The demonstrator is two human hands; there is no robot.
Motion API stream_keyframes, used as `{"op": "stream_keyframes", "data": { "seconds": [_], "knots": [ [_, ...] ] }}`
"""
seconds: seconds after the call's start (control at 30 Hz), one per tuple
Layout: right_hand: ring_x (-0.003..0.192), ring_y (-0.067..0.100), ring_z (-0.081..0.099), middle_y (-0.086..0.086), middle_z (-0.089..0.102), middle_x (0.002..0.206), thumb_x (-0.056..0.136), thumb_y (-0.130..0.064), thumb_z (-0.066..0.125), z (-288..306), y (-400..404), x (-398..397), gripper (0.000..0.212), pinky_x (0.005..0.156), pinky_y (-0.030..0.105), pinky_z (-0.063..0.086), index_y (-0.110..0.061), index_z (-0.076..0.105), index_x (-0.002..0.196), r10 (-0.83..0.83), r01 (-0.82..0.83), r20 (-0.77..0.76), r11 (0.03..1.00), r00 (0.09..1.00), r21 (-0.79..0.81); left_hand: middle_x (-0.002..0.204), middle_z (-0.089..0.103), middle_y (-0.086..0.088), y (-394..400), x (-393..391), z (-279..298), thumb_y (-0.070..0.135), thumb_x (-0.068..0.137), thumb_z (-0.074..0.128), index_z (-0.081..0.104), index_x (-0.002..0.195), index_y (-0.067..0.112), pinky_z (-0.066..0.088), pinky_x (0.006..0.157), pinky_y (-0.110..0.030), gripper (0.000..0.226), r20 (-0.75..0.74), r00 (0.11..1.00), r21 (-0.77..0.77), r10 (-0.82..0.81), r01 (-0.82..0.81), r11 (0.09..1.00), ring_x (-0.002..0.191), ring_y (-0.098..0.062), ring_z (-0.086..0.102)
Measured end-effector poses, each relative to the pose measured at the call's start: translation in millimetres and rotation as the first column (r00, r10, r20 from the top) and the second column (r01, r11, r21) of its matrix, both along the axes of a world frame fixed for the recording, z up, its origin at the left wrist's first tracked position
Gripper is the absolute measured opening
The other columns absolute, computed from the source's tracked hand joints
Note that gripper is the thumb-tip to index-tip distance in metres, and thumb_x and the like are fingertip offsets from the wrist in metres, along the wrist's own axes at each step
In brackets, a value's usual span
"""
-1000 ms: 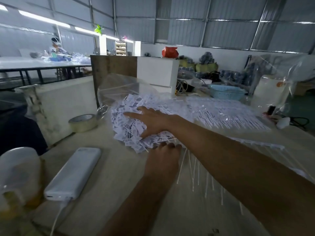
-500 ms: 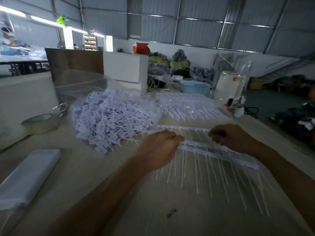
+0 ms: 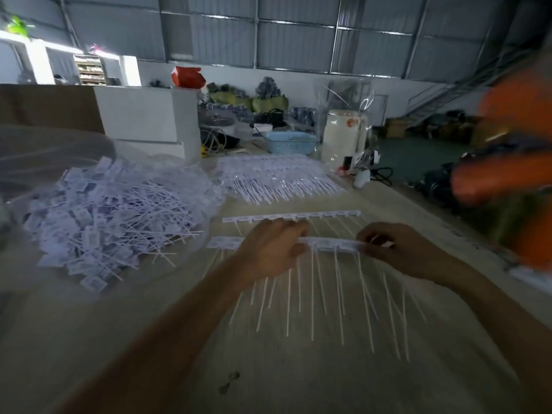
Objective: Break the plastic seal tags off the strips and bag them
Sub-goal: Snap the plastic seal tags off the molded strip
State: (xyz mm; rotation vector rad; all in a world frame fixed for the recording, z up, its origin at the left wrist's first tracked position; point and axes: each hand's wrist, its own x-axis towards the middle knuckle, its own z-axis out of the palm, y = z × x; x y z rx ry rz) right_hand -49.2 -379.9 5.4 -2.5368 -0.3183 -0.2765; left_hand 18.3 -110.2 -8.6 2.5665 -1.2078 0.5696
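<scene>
A white strip of seal tags lies across the table's middle, its thin tails fanning toward me. My left hand grips the strip near its left part. My right hand pinches its right end. A second strip lies just behind, flat on the table. To the left, a clear plastic bag lies open with a big heap of loose broken-off tags in its mouth.
A stack of more strips lies further back. Behind it stand a blue basket, a white kettle in plastic wrap and a white box. A person in orange is at the right edge.
My right hand left the tag heap and came to the strip's right end. My left hand stayed on the strip. The view swung right; the power bank and tape roll left the view.
</scene>
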Motion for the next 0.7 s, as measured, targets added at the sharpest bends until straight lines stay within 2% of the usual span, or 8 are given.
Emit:
{"op": "stream_keyframes", "data": {
  "seconds": [0.07,0.17,0.23,0.33,0.43,0.57,0.63,0.7],
  "knots": [
    [0.078,0.007,0.07,-0.01,0.072,0.093,0.094,-0.03,0.065,16,-8,-8,0.011,0.066,0.021,0.057,-0.037,0.073,0.092,0.03,-0.016,-0.065,0.978,0.997,0.207,0.099,0.068,0.0,7,-7,14,0.032,0.098,0.055,0.057,0.107,0.021,0.052,0.075,-0.039,0.015,-0.052,0.997,-0.173,-0.065,0.055,0.983,0.089,-0.021,0.062],
    [0.084,0.018,0.072,-0.001,0.073,0.095,0.09,-0.039,0.066,24,-20,-17,0.016,0.067,0.03,0.058,-0.027,0.073,0.099,0.084,-0.012,-0.206,0.946,0.975,0.325,0.097,0.067,0.002,15,-20,30,0.03,0.097,0.059,0.06,0.105,0.019,0.052,0.074,-0.039,0.014,-0.031,0.996,-0.354,-0.084,0.068,0.933,0.089,-0.017,0.059],
    [0.079,0.022,0.068,0.007,0.07,0.09,0.09,-0.037,0.065,19,-23,-22,0.021,0.065,0.03,0.055,-0.017,0.071,0.097,0.165,-0.054,-0.259,0.92,0.952,0.387,0.096,0.067,0.002,21,-28,36,0.028,0.096,0.061,0.062,0.103,0.017,0.051,0.076,-0.041,0.014,-0.015,0.997,-0.42,-0.076,0.063,0.905,0.09,-0.017,0.059],
    [0.062,0.02,0.052,0.013,0.054,0.076,0.088,-0.028,0.065,9,-16,-24,0.019,0.053,0.029,0.04,-0.01,0.07,0.089,0.233,-0.072,-0.177,0.773,0.956,0.63,0.091,0.066,0.004,34,-42,38,0.029,0.094,0.064,0.066,0.099,0.016,0.051,0.074,-0.037,0.014,0.003,0.994,-0.477,-0.106,0.094,0.874,0.084,-0.014,0.06],
    [0.056,0.015,0.047,0.009,0.049,0.072,0.089,-0.018,0.066,3,-3,-22,0.01,0.049,0.024,0.035,-0.011,0.071,0.093,0.301,-0.108,-0.139,0.675,0.944,0.73,0.083,0.07,0.01,51,-55,43,0.048,0.095,0.057,0.07,0.095,0.025,0.053,0.066,-0.025,0.027,-0.11,0.99,-0.495,-0.087,0.021,0.868,0.07,-0.003,0.064],
    [0.065,0.02,0.059,0.014,0.06,0.078,0.09,-0.013,0.067,-2,19,-17,0.013,0.055,0.029,0.051,-0.006,0.068,0.101,0.529,-0.154,-0.244,0.599,0.813,0.786,0.066,0.07,0.008,74,-66,49,0.065,0.086,0.048,0.072,0.091,0.031,0.047,0.053,-0.015,0.042,-0.358,0.924,-0.48,-0.133,-0.061,0.875,0.049,-0.003,0.062],
    [0.066,0.02,0.06,0.014,0.063,0.082,0.093,-0.011,0.064,-9,29,-13,0.011,0.054,0.029,0.05,-0.006,0.068,0.102,0.499,-0.148,-0.275,0.653,0.822,0.743,0.074,0.072,0.014,75,-68,44,0.062,0.09,0.051,0.07,0.095,0.034,0.055,0.06,-0.025,0.034,-0.302,0.953,-0.321,0.012,-0.113,0.94,0.059,-0.002,0.066],
    [0.06,0.017,0.056,0.015,0.062,0.08,0.095,-0.013,0.061,-17,40,-11,0.01,0.049,0.025,0.042,-0.007,0.068,0.098,0.418,-0.166,-0.258,0.746,0.871,0.645,0.088,0.071,0.016,70,-68,37,0.052,0.095,0.052,0.068,0.103,0.035,0.056,0.072,-0.03,0.024,-0.127,0.972,-0.216,0.198,-0.222,0.951,0.073,-0.003,0.065]
  ]
}}
